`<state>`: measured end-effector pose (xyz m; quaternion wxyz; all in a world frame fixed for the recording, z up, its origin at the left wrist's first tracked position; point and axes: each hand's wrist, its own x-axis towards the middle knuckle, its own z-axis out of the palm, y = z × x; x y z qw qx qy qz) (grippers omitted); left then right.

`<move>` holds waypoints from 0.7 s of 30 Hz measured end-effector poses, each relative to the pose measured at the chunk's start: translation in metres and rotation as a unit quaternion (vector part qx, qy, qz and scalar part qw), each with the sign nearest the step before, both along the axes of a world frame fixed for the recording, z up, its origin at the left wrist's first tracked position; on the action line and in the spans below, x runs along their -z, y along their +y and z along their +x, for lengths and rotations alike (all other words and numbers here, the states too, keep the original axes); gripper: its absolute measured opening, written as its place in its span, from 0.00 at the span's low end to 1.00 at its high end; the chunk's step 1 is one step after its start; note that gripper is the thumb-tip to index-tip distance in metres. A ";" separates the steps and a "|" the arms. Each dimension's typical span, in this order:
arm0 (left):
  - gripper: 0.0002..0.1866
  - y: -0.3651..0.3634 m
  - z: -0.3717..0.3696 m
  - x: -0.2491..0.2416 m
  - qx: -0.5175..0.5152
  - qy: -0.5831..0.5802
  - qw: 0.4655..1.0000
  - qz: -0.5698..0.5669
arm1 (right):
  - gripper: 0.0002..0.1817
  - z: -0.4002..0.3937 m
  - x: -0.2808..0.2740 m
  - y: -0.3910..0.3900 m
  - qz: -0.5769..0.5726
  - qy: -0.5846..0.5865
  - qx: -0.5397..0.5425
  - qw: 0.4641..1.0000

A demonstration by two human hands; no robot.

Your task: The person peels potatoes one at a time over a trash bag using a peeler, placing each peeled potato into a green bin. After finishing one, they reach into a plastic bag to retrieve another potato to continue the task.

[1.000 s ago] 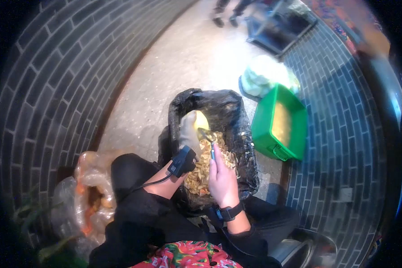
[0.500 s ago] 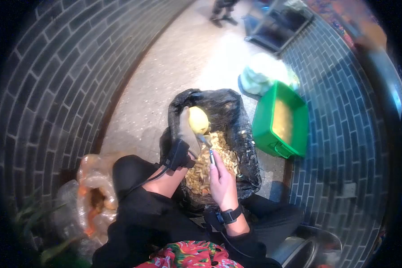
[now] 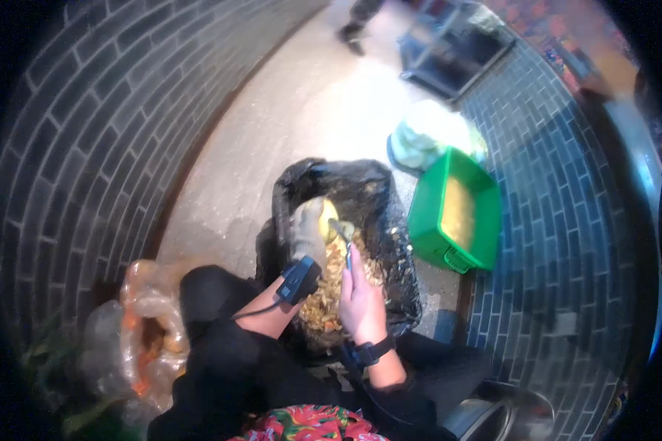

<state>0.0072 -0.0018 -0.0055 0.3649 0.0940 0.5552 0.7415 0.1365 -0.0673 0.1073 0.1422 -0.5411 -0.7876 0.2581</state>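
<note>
Over a container lined with black plastic (image 3: 402, 268), my left hand (image 3: 308, 229), in a greyish glove, holds a pale yellow, peeled-looking potato (image 3: 329, 215). My right hand (image 3: 363, 305) is bare and grips a small peeler (image 3: 339, 229), its blade end against the potato. Its handle is mostly covered by my fingers. Many pale and brownish peelings (image 3: 324, 303) lie in the container below both hands.
A green bin (image 3: 432, 208) with yellowish contents stands right of the container, a whitish bag (image 3: 434, 136) behind it. An open clear plastic bag (image 3: 130, 323) lies at left. Brick walls flank the floor; a person's leg (image 3: 358, 26) and a dark crate (image 3: 456, 55) are farther back.
The potato has turned and moved slightly lower, and more of it is covered by my left hand. The peeler now touches it. The person in the background has shifted a leg.
</note>
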 end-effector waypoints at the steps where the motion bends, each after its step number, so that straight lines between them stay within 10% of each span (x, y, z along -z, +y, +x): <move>1: 0.27 -0.004 0.005 -0.019 -0.031 0.019 0.999 0.017 | 0.27 -0.001 0.001 -0.001 -0.003 -0.007 0.001 1.000; 16: 0.23 -0.007 -0.019 -0.026 0.041 -0.296 0.947 0.116 | 0.24 0.009 -0.018 -0.017 -0.154 0.073 0.027 0.985; 21: 0.22 -0.011 -0.015 -0.045 0.046 -0.325 0.933 0.146 | 0.24 0.014 -0.017 -0.002 -0.030 0.108 0.019 0.994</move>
